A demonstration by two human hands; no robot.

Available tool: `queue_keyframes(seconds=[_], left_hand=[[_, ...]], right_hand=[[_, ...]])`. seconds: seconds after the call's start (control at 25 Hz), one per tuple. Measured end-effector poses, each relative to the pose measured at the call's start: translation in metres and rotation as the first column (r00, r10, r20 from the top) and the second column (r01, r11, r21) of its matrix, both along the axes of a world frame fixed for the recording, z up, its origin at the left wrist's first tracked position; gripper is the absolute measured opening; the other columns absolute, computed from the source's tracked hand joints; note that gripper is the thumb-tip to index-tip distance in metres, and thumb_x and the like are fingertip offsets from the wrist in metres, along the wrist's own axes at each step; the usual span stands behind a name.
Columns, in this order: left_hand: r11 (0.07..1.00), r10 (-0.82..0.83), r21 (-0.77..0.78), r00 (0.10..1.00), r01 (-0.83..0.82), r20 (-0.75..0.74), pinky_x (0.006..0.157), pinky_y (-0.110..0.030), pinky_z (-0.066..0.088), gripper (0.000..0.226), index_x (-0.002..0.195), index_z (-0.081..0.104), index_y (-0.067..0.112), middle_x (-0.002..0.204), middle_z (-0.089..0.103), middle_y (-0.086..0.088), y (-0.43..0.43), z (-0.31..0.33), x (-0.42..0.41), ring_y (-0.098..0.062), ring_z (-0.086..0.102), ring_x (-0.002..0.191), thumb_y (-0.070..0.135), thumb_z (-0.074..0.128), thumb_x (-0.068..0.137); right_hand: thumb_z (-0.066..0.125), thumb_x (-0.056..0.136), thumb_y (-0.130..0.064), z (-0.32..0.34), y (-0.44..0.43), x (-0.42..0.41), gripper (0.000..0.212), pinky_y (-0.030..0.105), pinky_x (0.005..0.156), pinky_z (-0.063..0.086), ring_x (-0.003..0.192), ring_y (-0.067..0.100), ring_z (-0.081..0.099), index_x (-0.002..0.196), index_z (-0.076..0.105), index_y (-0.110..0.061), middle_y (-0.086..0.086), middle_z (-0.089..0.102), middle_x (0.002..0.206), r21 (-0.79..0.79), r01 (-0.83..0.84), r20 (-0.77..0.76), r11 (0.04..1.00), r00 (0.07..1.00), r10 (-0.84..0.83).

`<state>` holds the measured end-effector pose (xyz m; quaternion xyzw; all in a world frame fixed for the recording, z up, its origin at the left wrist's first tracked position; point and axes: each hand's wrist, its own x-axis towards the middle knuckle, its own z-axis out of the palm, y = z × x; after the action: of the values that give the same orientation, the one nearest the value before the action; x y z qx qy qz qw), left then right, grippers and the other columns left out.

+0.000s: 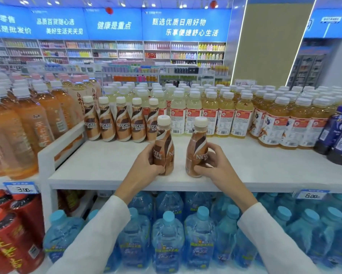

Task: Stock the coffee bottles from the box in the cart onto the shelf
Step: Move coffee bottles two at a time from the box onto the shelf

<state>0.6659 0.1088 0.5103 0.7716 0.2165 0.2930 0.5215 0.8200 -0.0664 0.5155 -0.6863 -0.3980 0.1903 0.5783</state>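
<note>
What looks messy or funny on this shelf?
Nothing is spilled or broken. The only odd bit is two bottles near the front of the shelf, away from the neat back row. The left hand holds the left coffee bottle upright. The right hand holds the right coffee bottle, which leans a little.

The left sleeve and right sleeve are plain white, long, ending in smooth cuffs at the wrists; left hand and right hand are bare

Two held coffee bottles stand on the shelf before a bottle row.
</note>
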Motion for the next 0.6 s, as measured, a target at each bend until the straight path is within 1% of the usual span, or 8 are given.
queue_keyframes(seconds=[0.04, 0.08, 0.16, 0.28, 0.36, 0.44, 0.52, 0.6], left_hand=[[0.999, 0.030, 0.019, 1.000, -0.030, 0.002, 0.097, -0.030, 0.054, 0.071, 0.126, 0.055, 0.028, 0.114, 0.070, 0.011, -0.001, 0.000, -0.002, -0.011, 0.067, 0.109, 0.000, 0.082, 0.066], [0.994, 0.099, 0.054, 0.995, -0.099, 0.002, 0.092, -0.024, 0.054, 0.069, 0.122, 0.056, 0.031, 0.110, 0.068, 0.016, -0.006, 0.001, -0.003, -0.007, 0.067, 0.105, 0.004, 0.087, 0.066], [0.962, 0.248, 0.117, 0.969, -0.247, 0.007, 0.080, -0.016, 0.050, 0.069, 0.114, 0.054, 0.033, 0.102, 0.064, 0.021, -0.018, 0.003, -0.002, 0.001, 0.064, 0.095, 0.021, 0.095, 0.060], [0.937, 0.324, 0.135, 0.946, -0.323, 0.019, 0.071, -0.014, 0.046, 0.073, 0.110, 0.050, 0.030, 0.099, 0.060, 0.020, -0.028, 0.001, 0.001, 0.002, 0.062, 0.089, 0.036, 0.097, 0.055], [0.938, 0.324, 0.127, 0.946, -0.324, 0.020, 0.071, -0.012, 0.045, 0.074, 0.113, 0.050, 0.029, 0.103, 0.062, 0.017, -0.029, 0.000, 0.000, -0.001, 0.063, 0.091, 0.037, 0.096, 0.056], [0.933, 0.335, 0.139, 0.942, -0.333, 0.009, 0.073, -0.010, 0.045, 0.073, 0.117, 0.052, 0.028, 0.108, 0.064, 0.014, -0.029, -0.003, -0.001, -0.004, 0.064, 0.094, 0.037, 0.096, 0.059], [0.923, 0.361, 0.139, 0.933, -0.360, 0.020, 0.079, -0.015, 0.050, 0.073, 0.120, 0.055, 0.027, 0.113, 0.065, 0.012, -0.031, -0.005, -0.001, -0.006, 0.065, 0.097, 0.038, 0.095, 0.060], [0.907, 0.393, 0.151, 0.919, -0.393, 0.035, 0.085, -0.022, 0.054, 0.075, 0.124, 0.057, 0.027, 0.117, 0.063, 0.009, -0.033, -0.005, -0.001, -0.009, 0.065, 0.101, 0.040, 0.095, 0.060]], right_hand=[[0.083, 0.078, -0.007, 0.000, 0.000, 0.001, 0.070, 0.033, 0.102, 0.051, 0.111, 0.008, 0.064, 0.133, 0.046, -0.028, -0.002, 0.065, 0.125, 0.000, 0.041, 0.031, 0.999, 0.999, -0.041], [0.087, 0.074, -0.015, -0.001, 0.001, -0.001, 0.069, 0.031, 0.098, 0.052, 0.109, 0.007, 0.063, 0.131, 0.050, -0.028, -0.007, 0.065, 0.122, -0.006, 0.097, 0.091, 0.995, 0.991, -0.096], [0.093, 0.066, -0.036, -0.001, 0.007, -0.008, 0.074, 0.025, 0.090, 0.051, 0.106, 0.004, 0.060, 0.128, 0.052, -0.027, -0.012, 0.062, 0.118, -0.019, 0.198, 0.214, 0.980, 0.958, -0.189], [0.091, 0.062, -0.050, -0.007, 0.013, -0.013, 0.082, 0.023, 0.089, 0.050, 0.107, 0.006, 0.058, 0.127, 0.049, -0.026, -0.009, 0.057, 0.120, -0.021, 0.237, 0.234, 0.971, 0.946, -0.226], [0.091, 0.063, -0.051, -0.010, 0.009, -0.015, 0.083, 0.024, 0.089, 0.051, 0.109, 0.005, 0.058, 0.129, 0.047, -0.028, -0.011, 0.057, 0.123, 0.000, 0.248, 0.203, 0.969, 0.949, -0.243], [0.091, 0.066, -0.045, -0.011, 0.004, -0.017, 0.078, 0.017, 0.084, 0.050, 0.106, 0.001, 0.060, 0.129, 0.049, -0.029, -0.013, 0.061, 0.120, 0.040, 0.277, 0.171, 0.960, 0.945, -0.280], [0.090, 0.071, -0.035, -0.010, 0.000, -0.022, 0.065, 0.007, 0.074, 0.048, 0.099, -0.007, 0.060, 0.126, 0.055, -0.028, -0.015, 0.064, 0.115, 0.067, 0.277, 0.142, 0.958, 0.948, -0.284], [0.087, 0.076, -0.028, -0.009, 0.004, -0.023, 0.059, 0.004, 0.071, 0.047, 0.097, -0.010, 0.059, 0.128, 0.058, -0.027, -0.014, 0.065, 0.115, 0.075, 0.244, 0.142, 0.967, 0.957, -0.253]])
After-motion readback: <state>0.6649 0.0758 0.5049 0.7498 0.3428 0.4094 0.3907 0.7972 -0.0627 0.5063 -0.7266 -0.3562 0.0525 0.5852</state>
